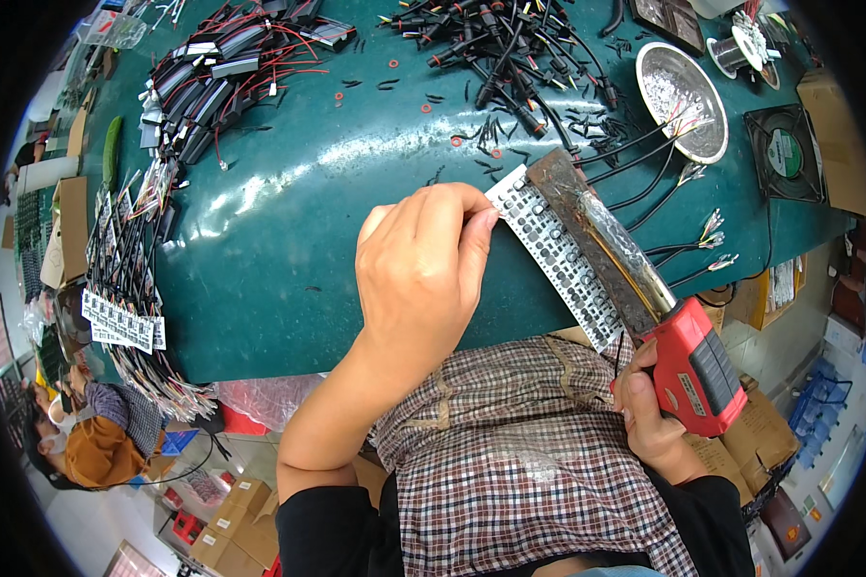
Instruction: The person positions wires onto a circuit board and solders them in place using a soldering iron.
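My left hand (415, 264) is closed, thumb and forefinger pinching the upper left edge of a white circuit board panel (553, 255) covered in rows of small parts. The panel slants across the table's front edge, its right side along a dark, worn bar (596, 245). My right hand (649, 423) is wrapped round a red soldering gun (688, 370) with a black ribbed side. Its metal barrel (635, 264) lies over the bar and hides part of it. Black cables (649, 188) with stripped, coloured wire ends spread out from behind the bar.
A metal bowl (649, 72) stands at the far right, near a black fan (784, 154) and a wire spool (736, 50). Black connectors (500, 48) and grey modules with red wires (207, 82) are piled farther back. Wired boards (125, 322) are stacked at left; another person (106, 447) sits beyond.
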`<move>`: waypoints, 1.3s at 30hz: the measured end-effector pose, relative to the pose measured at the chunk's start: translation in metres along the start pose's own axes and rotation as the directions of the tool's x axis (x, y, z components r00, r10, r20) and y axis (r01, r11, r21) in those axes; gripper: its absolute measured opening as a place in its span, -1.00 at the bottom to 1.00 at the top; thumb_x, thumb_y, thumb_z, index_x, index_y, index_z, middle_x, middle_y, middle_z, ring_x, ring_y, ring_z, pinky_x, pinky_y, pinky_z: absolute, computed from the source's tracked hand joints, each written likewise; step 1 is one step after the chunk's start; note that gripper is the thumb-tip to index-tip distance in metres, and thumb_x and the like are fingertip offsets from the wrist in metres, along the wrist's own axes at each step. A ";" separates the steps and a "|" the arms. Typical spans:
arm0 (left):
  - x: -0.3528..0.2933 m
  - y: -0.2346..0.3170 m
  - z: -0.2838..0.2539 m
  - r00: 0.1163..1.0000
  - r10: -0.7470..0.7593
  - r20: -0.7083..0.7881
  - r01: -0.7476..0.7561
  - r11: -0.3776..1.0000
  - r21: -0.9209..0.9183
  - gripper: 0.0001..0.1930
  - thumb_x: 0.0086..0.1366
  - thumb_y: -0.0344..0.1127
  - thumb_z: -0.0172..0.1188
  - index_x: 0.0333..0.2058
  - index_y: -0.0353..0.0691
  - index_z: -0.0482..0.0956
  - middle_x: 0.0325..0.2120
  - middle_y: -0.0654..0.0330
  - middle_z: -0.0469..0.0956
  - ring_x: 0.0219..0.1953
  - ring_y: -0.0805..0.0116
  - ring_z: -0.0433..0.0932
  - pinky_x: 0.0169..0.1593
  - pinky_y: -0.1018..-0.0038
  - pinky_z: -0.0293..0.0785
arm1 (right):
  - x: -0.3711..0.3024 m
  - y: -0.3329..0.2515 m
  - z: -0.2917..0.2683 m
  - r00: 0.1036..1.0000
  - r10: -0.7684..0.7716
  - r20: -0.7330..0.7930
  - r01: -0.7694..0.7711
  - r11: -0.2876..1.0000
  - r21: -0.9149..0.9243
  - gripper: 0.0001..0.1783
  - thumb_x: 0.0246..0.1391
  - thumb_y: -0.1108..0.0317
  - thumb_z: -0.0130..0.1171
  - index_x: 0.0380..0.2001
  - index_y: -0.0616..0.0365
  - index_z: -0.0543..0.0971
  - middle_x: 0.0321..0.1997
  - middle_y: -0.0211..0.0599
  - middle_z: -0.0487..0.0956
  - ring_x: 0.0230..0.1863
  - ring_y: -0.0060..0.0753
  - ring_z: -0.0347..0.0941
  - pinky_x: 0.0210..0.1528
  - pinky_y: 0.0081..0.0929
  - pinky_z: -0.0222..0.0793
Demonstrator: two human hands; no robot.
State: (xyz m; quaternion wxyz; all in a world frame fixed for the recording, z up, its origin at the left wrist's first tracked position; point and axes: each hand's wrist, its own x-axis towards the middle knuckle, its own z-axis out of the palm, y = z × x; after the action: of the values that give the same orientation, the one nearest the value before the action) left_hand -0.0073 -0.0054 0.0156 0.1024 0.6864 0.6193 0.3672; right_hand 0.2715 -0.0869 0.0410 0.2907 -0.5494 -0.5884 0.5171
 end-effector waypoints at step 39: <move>0.083 0.005 -0.054 0.967 -0.252 0.037 0.235 0.826 -0.513 -0.88 0.29 -0.48 0.40 -0.26 -0.33 0.63 -0.39 0.24 0.67 -0.35 0.56 0.60 -0.22 0.64 0.54 | 0.003 -0.008 -0.002 0.992 -0.030 -0.121 0.055 0.976 0.209 -0.68 0.38 0.25 0.07 0.02 0.22 0.32 -0.51 -0.37 0.37 -0.70 -0.63 0.15 -0.59 -0.58 0.21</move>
State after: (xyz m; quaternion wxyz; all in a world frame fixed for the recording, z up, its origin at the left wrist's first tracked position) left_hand -0.0405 0.0534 0.0877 0.3173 0.5436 0.5831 0.5137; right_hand 0.2697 -0.0820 0.0483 0.3927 -0.5317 -0.5236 0.5376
